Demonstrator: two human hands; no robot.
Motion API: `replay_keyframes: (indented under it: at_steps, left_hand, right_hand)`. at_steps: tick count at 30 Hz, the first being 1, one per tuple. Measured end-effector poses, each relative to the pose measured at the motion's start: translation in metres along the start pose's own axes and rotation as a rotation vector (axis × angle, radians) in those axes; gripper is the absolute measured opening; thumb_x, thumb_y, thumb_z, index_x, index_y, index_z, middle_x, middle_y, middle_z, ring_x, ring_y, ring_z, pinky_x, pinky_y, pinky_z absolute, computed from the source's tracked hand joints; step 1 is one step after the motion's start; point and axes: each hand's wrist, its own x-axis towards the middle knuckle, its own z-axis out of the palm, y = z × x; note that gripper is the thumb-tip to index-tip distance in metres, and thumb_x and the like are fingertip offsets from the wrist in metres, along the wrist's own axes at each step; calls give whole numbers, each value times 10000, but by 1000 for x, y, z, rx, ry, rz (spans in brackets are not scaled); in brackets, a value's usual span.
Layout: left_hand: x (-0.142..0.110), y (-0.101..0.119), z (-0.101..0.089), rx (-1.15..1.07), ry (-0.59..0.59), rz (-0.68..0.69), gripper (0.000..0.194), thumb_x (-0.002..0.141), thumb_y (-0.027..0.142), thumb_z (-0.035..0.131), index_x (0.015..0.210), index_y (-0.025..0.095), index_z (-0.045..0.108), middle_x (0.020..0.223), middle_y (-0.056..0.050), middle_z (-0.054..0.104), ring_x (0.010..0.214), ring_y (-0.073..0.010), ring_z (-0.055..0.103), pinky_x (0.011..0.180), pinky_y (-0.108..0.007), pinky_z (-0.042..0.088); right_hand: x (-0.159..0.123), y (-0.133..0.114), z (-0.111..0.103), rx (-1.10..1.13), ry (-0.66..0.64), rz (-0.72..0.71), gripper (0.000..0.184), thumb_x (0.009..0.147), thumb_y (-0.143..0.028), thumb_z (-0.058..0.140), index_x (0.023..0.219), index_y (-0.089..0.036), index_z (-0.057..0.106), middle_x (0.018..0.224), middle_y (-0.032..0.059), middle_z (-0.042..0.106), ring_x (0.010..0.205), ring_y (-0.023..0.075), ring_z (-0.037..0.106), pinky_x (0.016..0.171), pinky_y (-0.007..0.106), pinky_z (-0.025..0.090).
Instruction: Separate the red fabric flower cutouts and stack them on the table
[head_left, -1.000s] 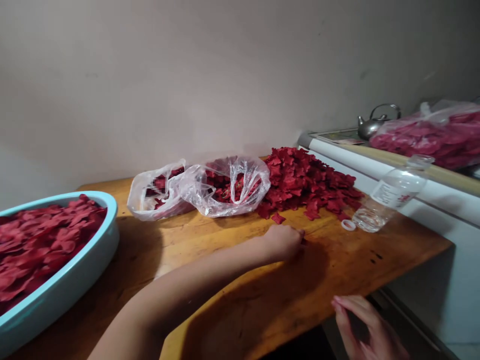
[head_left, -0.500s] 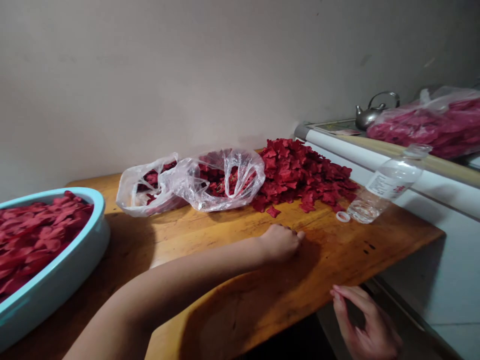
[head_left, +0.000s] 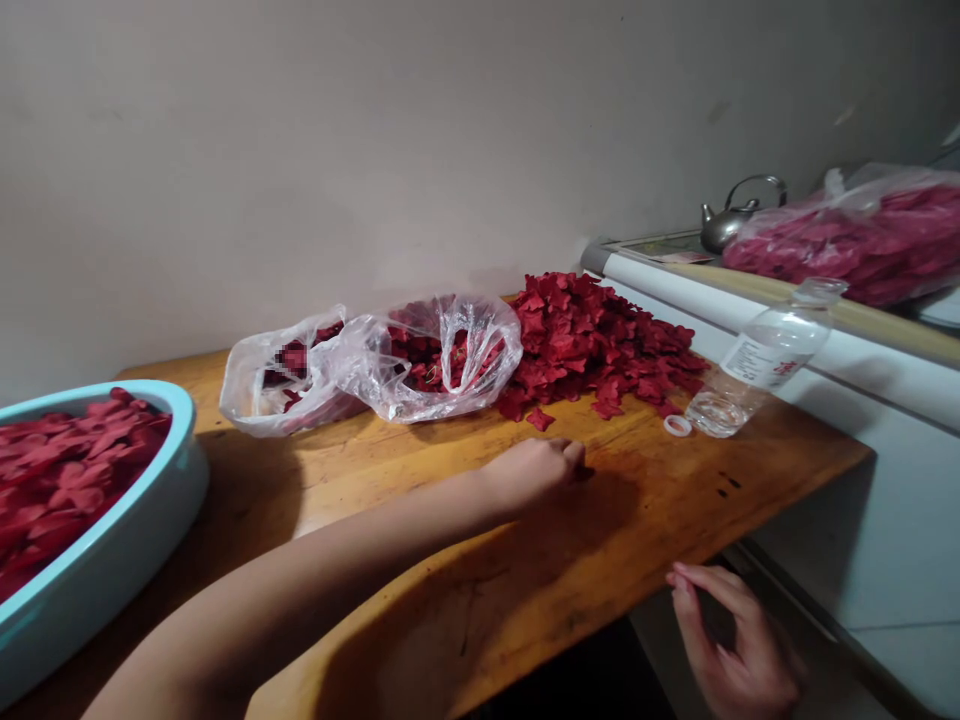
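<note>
My left hand (head_left: 534, 470) reaches across the wooden table (head_left: 420, 560), fingers curled together and resting on the board. What it holds, if anything, is hidden. A single red petal (head_left: 539, 419) lies just beyond it, in front of a heap of red petals (head_left: 600, 345). My right hand (head_left: 731, 650) hangs below the table's front edge at the lower right, fingers loosely apart and holding nothing.
Two clear plastic bags (head_left: 442, 355) with petals lie at the back. A light blue basin (head_left: 112, 560) full of petals stands at the left. A tilted plastic bottle (head_left: 761, 360) and its white cap (head_left: 677, 425) sit at the right, by a white appliance (head_left: 750, 300) bearing a kettle (head_left: 724, 222).
My left hand has drawn back a little toward me and to the left. My right hand stays below the table edge. The view has shifted slightly.
</note>
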Motion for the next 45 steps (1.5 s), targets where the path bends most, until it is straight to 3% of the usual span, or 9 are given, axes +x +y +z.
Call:
replay_keyframes:
  at_steps: [8, 15, 19, 23, 28, 33, 39, 42, 45]
  left_hand:
    - [-32, 21, 9, 124, 23, 285, 273, 929, 139, 310, 1002, 81, 566, 880, -132, 612, 780, -220, 576, 539, -295, 480]
    - [-34, 21, 10, 51, 27, 286, 240, 924, 167, 372, 1017, 94, 581, 909, -129, 619, 819, -204, 584, 639, -281, 507]
    - [-29, 14, 1, -297, 23, 121, 233, 907, 164, 424, 1051, 152, 607, 982, -104, 630, 913, -184, 589, 815, -295, 480]
    - [-28, 4, -1, -734, 110, -207, 182, 876, 192, 489, 979, 168, 637, 976, -69, 652, 889, -163, 604, 850, -303, 462]
    - [-41, 12, 4, -1079, 139, -443, 189, 914, 217, 391, 979, 116, 538, 805, -65, 671, 696, -135, 643, 678, -275, 521]
    - [-81, 44, 6, -1781, 383, -744, 149, 851, 212, 527, 975, 156, 467, 874, -53, 653, 708, -122, 646, 730, -283, 512]
    - [-136, 62, 9, -1570, 551, -867, 272, 788, 303, 620, 1006, 157, 545, 812, -25, 635, 708, -137, 610, 716, -287, 480]
    - [-154, 67, 19, -1642, 596, -868, 280, 778, 302, 632, 1006, 158, 559, 800, -17, 628, 711, -132, 599, 704, -273, 465]
    - [-161, 72, 29, -1695, 788, -944, 199, 757, 299, 644, 828, 151, 531, 757, -8, 607, 706, -120, 574, 682, -246, 447]
  right_hand:
    - [0, 0, -4, 0, -22, 39, 291, 741, -29, 649, 984, -185, 613, 744, 15, 694, 634, 155, 664, 601, 274, 543]
    - [0, -2, -2, 9, -12, 32, 277, 740, -27, 652, 968, -179, 614, 751, 15, 693, 642, 151, 663, 611, 280, 545]
    - [2, -4, -4, 7, -1, 17, 274, 730, -2, 654, 954, -155, 620, 745, 21, 690, 652, 142, 656, 639, 269, 535]
    - [4, -7, -2, 55, -24, 67, 265, 747, -25, 642, 962, -179, 618, 778, 18, 688, 687, 144, 656, 668, 267, 532]
    - [27, -41, 24, 261, -149, 518, 154, 847, -240, 552, 985, -199, 605, 862, 58, 669, 716, 160, 639, 620, 266, 529]
    - [52, -90, 57, 767, -412, 906, 342, 821, -447, 550, 1046, -189, 558, 913, 93, 677, 755, 195, 665, 547, 257, 534]
    - [40, -120, 81, 1057, -723, 1059, 304, 740, -452, 653, 787, -211, 474, 689, -8, 630, 553, 145, 634, 478, 236, 503]
    - [29, -131, 86, 1063, -761, 1075, 358, 708, -443, 691, 782, -221, 420, 636, -51, 576, 476, 105, 584, 468, 221, 484]
    - [28, -139, 85, 1034, -785, 1070, 423, 663, -448, 731, 828, -225, 411, 665, -45, 576, 492, 107, 583, 475, 224, 485]
